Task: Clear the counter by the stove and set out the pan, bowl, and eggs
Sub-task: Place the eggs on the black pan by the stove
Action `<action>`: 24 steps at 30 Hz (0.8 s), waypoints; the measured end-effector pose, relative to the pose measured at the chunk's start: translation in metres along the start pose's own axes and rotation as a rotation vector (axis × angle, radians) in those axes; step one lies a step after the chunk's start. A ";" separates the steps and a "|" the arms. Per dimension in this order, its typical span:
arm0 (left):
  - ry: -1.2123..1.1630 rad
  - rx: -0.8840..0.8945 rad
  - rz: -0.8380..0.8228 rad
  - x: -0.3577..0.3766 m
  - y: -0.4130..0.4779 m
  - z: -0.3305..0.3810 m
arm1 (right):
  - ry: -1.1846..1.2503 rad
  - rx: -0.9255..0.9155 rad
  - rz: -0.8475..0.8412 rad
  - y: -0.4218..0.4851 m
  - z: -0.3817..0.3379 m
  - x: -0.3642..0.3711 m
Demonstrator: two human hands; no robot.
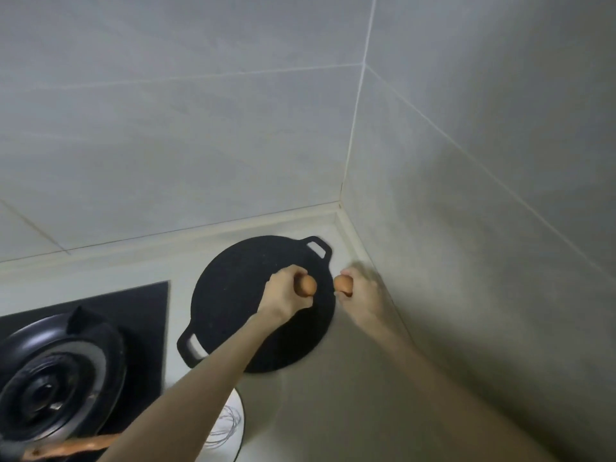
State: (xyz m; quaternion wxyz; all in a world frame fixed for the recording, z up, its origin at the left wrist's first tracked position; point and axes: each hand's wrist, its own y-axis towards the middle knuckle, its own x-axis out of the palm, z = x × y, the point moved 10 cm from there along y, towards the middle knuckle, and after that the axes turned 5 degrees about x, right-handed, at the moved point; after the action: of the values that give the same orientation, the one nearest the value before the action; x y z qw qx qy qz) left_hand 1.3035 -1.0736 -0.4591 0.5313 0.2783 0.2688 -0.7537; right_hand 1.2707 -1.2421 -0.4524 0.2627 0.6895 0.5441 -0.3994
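A flat black round pan (240, 295) with two loop handles lies on the pale counter (350, 378) in the corner by the tiled walls. My left hand (283, 291) hovers over the pan's right half, fingers curled around a brown egg (74, 285). My right hand (361, 288) is just past the pan's right rim, near the wall, gripping a second brown egg (342, 284). A white bowl (230, 428) holding a wire whisk (223, 425) sits at the counter's near side, partly hidden under my left forearm.
A black gas stove (140, 315) takes up the left, with a dark wok (56, 378) on its burner and a wooden handle (73, 445) lying at the bottom left. Grey tiled walls close in behind and on the right.
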 end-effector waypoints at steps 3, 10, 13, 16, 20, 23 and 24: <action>0.013 -0.014 0.022 -0.002 0.031 -0.008 | 0.051 -0.001 -0.007 0.029 -0.007 0.016; 0.011 -0.012 0.035 -0.006 0.078 -0.032 | 0.068 -0.034 -0.073 0.070 -0.022 0.054; 0.003 -0.008 0.026 -0.003 0.093 -0.037 | 0.096 -0.043 -0.059 0.086 -0.028 0.060; -0.014 0.006 0.038 -0.001 0.106 -0.042 | 0.132 -0.044 -0.074 0.096 -0.030 0.069; -0.053 0.026 0.055 -0.001 0.112 -0.044 | 0.135 -0.063 -0.067 0.098 -0.029 0.073; -0.048 0.042 0.032 0.002 0.109 -0.047 | 0.137 -0.083 -0.070 0.095 -0.029 0.075; -0.032 0.047 0.023 0.003 0.107 -0.047 | 0.136 -0.093 -0.071 0.094 -0.030 0.075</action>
State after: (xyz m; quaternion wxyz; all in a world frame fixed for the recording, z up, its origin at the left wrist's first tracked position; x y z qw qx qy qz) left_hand 1.4107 -1.0732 -0.5059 0.5376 0.2815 0.2393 -0.7580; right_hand 1.3751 -1.2031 -0.5057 0.2426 0.6822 0.6031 -0.3348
